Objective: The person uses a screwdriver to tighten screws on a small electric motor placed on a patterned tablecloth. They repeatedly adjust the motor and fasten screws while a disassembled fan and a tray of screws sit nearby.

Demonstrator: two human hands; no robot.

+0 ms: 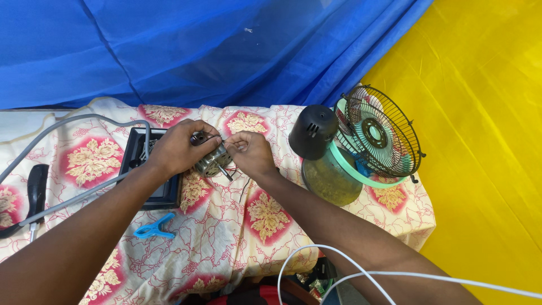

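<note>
Head view, looking down on a table (226, 243) draped in a cream cloth with red and gold flower print. Left hand (179, 148) curled around a small metal fan motor (210, 160), fingers (204, 131) wrapped over its top and closed on it, holding it just above the cloth near the table's middle. Right hand (252, 152) pressed against the motor's right side, fingertips (237, 146) pinched together on something thin there, probably a wire; too small to tell for certain. Thin dark wires (244, 189) trailing from the motor down onto the cloth.

Directly under the left wrist, a black tray (137, 148) lying flat on the cloth, partly hidden by the hand. Grey cable (68, 120) looping over the table's left part and across the tray. Blue plastic clamp (153, 228) on the cloth, near the left forearm. Black handle of a tool (36, 189) at the far left edge.

Right of the hands, a black motor cover (312, 131) standing beside a dull round fan base (330, 179). Green table fan (377, 138) with a black wire guard tilted at the table's right end, touching the base. White cable (316, 251) arching in the foreground over the right forearm. Blue sheet (197, 51) behind the table, yellow sheet (485, 141) at the right.
</note>
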